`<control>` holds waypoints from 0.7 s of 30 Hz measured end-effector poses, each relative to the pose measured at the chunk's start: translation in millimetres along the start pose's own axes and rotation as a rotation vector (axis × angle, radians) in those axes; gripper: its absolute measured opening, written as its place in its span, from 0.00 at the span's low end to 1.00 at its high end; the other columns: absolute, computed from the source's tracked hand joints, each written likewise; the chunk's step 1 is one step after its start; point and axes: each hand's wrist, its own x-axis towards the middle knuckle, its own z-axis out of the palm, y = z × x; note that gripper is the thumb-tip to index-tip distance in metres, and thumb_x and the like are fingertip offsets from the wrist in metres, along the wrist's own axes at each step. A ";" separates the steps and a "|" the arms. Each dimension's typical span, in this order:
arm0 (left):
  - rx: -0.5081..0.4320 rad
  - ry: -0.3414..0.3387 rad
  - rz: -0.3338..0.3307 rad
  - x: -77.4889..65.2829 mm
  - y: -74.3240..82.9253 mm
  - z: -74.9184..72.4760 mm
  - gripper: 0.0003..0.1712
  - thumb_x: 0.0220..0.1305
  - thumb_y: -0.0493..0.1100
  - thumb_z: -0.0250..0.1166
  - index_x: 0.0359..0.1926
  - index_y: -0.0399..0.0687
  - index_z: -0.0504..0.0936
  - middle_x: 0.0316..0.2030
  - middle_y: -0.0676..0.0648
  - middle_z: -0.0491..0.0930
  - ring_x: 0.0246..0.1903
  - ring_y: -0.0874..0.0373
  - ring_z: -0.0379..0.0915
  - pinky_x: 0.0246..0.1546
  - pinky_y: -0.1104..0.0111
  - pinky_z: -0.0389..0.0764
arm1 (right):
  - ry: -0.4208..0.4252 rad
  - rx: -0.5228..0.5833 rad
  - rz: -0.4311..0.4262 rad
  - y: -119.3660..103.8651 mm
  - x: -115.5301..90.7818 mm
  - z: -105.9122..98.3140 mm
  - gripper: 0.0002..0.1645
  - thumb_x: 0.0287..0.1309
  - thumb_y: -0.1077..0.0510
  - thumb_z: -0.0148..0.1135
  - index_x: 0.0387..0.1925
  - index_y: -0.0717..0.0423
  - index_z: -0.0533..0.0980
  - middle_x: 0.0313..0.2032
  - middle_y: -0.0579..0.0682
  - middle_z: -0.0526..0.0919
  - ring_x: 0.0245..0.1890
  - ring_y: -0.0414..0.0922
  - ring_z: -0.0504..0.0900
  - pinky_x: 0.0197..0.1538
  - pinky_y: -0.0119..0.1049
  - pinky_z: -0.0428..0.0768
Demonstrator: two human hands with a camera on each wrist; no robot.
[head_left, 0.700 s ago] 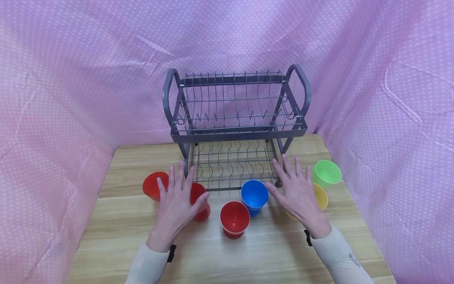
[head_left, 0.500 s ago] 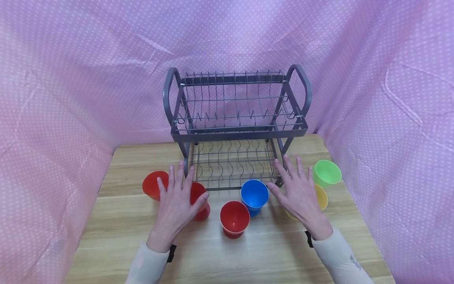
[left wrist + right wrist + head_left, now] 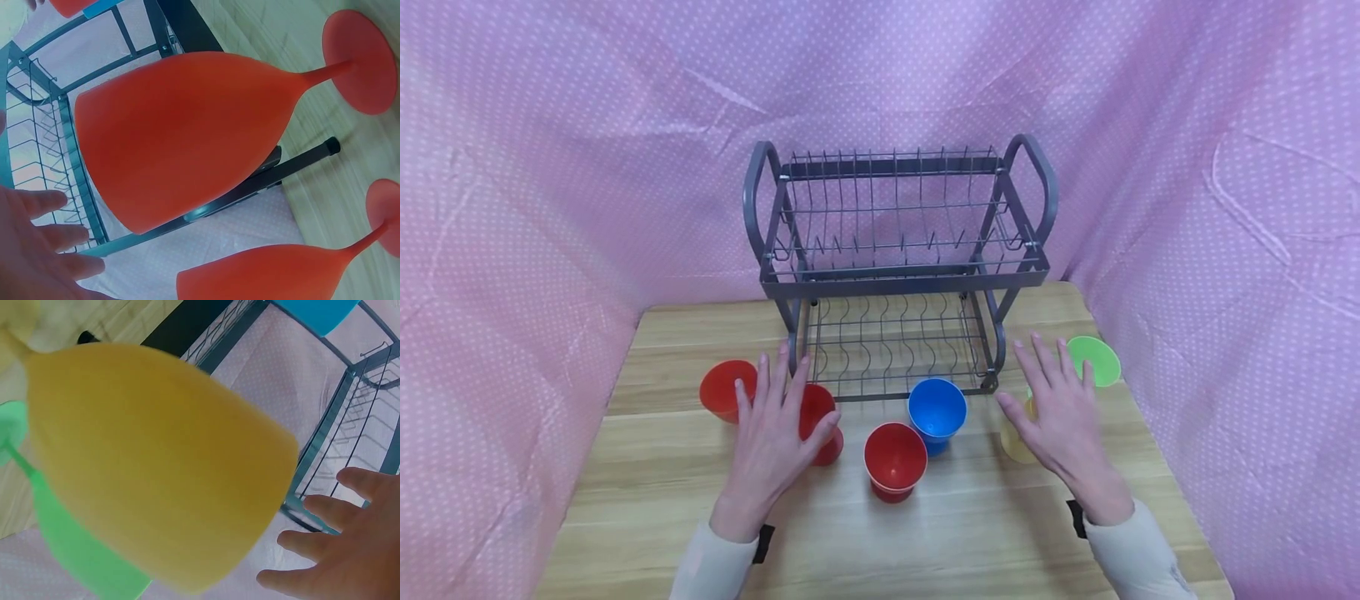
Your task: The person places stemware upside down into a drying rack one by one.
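Note:
My left hand [image 3: 767,446], fingers spread, hovers palm down between two red goblets. One red goblet [image 3: 718,392] stands to its left; the other red goblet [image 3: 816,408] is partly covered by its fingers and thumb. In the left wrist view, the nearer red goblet [image 3: 187,137] stands apart from the fingers. With fingers straight and holding nothing, my right hand [image 3: 1063,429] is over a yellow goblet [image 3: 1017,440], hiding most of its bowl. A green goblet [image 3: 1099,361] shows behind that hand. Between the hands stand a third red goblet [image 3: 895,458] and a blue goblet [image 3: 937,408].
A dark grey two-tier dish rack [image 3: 902,287] stands at the back of the wooden table [image 3: 880,554], its lower wire shelf [image 3: 887,342] behind the goblets. Pink dotted cloth [image 3: 880,75] hangs around the table on the back and both sides.
My right hand has moved to the right, from beside the blue goblet to over the yellow goblet, and now covers part of the green goblet. My left hand and the goblets stay put.

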 end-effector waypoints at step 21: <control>-0.073 0.156 0.074 -14.4 -1.4 13.8 0.47 0.57 0.58 0.72 0.73 0.44 0.71 0.77 0.38 0.61 0.76 0.34 0.53 0.68 0.28 0.56 | 0.176 0.154 -0.025 45.4 -44.7 -3.5 0.49 0.72 0.30 0.51 0.75 0.65 0.64 0.73 0.66 0.67 0.75 0.69 0.59 0.80 0.53 0.46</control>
